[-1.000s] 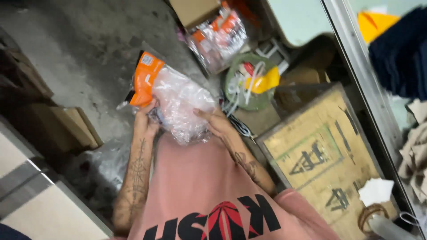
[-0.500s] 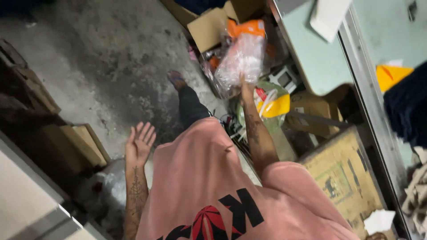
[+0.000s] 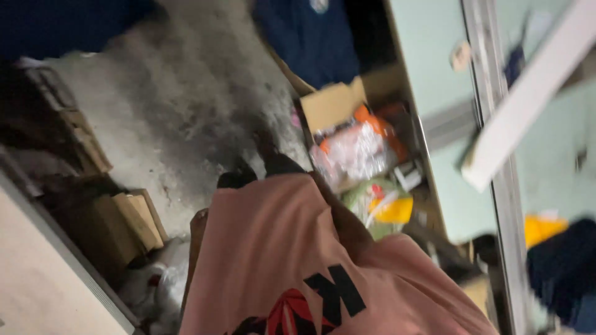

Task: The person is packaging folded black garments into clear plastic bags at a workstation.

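Frankly, your hands are hidden behind your pink shirt [image 3: 273, 260], so their state is unclear; the clear plastic bag [image 3: 354, 152] lies in the cardboard box [image 3: 332, 105].

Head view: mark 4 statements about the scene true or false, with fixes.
1. The clear plastic bag with orange top lies by the open cardboard box. True.
2. The floor is green carpet. False: it is grey, stained concrete.
3. The person wears a pink shirt. True.
4. Both hands show clearly, each gripping a tool. False: motion blur and the shirt hide the hands; no tool shows.
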